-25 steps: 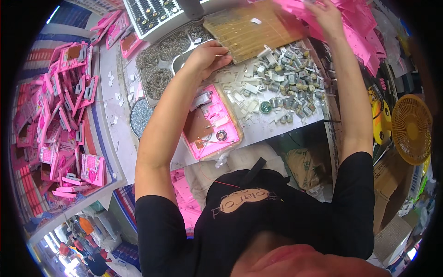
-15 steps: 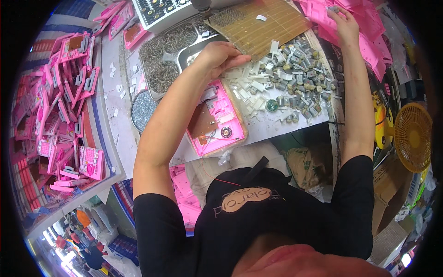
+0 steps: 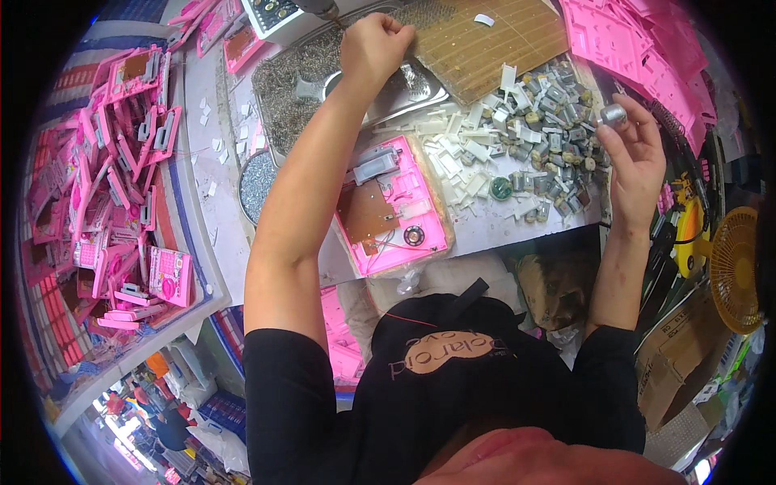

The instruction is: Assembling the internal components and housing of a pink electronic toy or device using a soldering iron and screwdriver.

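My right hand [image 3: 637,158] pinches a small silver can-shaped motor [image 3: 614,115] between thumb and fingers, just right of a heap of similar grey motors [image 3: 558,133]. Farther left, my left hand [image 3: 373,48] is closed over the screw tray, near the tip of a dark hanging driver [image 3: 322,10]. Whatever its curled fingers hold is hidden. Between my arms lies an open pink plastic casing [image 3: 428,225] with a brown board [image 3: 365,212], thin wires and a small round speaker [image 3: 414,235]. A grey plastic part [image 3: 377,165] rests at its far end.
A tray of small screws [image 3: 283,105] and a shiny metal dish [image 3: 420,85] stand beyond the casing. White plastic pieces [image 3: 457,153] adjoin the motors. Pink casings pile up on the left [image 3: 97,202] and far right [image 3: 622,48]. A yellow fan [image 3: 734,259] stands right.
My right hand has come down from the pink casings to beside the motor heap, a grey item in its fingers in both frames. My left hand has moved farther away, toward the driver.
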`<state>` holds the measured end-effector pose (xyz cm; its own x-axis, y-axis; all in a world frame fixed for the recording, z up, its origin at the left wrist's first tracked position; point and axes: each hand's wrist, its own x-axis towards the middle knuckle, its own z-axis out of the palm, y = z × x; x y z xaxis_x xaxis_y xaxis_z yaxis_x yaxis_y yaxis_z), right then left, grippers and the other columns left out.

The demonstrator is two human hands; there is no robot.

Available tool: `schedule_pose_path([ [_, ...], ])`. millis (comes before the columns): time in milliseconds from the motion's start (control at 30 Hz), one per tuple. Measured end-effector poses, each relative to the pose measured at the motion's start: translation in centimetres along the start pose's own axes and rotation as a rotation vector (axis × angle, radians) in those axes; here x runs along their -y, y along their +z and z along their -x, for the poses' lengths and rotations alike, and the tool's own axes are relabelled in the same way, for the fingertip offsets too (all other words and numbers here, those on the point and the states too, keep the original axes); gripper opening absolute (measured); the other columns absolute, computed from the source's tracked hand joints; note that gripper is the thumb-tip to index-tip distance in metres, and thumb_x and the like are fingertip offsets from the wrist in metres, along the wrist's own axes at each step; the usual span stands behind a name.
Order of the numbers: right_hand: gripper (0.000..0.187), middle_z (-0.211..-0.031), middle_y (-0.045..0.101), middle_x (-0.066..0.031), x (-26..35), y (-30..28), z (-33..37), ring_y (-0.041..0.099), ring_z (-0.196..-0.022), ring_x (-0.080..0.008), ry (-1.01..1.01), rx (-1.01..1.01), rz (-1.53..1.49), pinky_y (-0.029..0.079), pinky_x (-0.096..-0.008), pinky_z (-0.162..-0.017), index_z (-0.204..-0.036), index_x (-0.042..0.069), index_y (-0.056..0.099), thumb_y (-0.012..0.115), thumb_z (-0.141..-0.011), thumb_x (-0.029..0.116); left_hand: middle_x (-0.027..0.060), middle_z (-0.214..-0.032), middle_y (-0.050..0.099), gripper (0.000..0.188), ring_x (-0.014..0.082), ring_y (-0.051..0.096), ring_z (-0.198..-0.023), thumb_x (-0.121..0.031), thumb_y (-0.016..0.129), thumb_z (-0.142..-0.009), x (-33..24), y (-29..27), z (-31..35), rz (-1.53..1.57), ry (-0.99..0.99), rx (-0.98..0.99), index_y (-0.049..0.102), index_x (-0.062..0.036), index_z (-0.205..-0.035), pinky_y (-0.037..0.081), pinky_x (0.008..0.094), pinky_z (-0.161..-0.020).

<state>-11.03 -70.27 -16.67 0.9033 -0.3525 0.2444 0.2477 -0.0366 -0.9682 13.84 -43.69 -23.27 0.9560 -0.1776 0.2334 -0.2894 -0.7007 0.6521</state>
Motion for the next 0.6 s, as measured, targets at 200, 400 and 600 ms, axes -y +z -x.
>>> schedule_pose_path([
  [200,0.045,-0.106,0.065,-0.0022,-0.1,-0.7,0.8,0.059,-0.099,-0.0088,0.040,0.015,0.003,0.046,-0.0230,-0.090,-0.133,0.000,0.058,0.070,-0.090,-0.006,0.0101,-0.082,0.075,0.024,0.0270,0.073,-0.079,-0.033,0.078,-0.081,-0.5,0.2,-1.2,-0.297,-0.012,0.087,0.078,-0.0099,-0.087,0.058,0.0394,-0.076],
  [400,0.045,-0.103,0.066,-0.0021,0.6,0.4,0.8,0.059,-0.094,-0.0087,0.004,0.039,-0.001,0.046,-0.0226,-0.087,-0.133,-0.001,0.058,0.071,-0.090,-0.006,0.0275,-0.080,0.069,0.023,0.0401,0.071,-0.081,-0.022,0.072,-0.077,-1.0,-1.2,-1.4,-0.195,0.038,0.122,0.072,0.0018,-0.078,0.056,0.0458,-0.074],
  [600,0.045,-0.106,0.067,-0.0037,0.8,0.6,1.3,0.061,-0.096,-0.0097,-0.005,0.068,-0.009,0.048,-0.0234,-0.088,-0.133,-0.001,0.058,0.071,-0.089,-0.006,0.0299,-0.081,0.068,0.021,0.0435,0.070,-0.082,-0.018,0.070,-0.075,-0.7,-0.6,-1.8,-0.239,0.087,0.098,0.072,0.0033,-0.076,0.055,0.0492,-0.076],
])
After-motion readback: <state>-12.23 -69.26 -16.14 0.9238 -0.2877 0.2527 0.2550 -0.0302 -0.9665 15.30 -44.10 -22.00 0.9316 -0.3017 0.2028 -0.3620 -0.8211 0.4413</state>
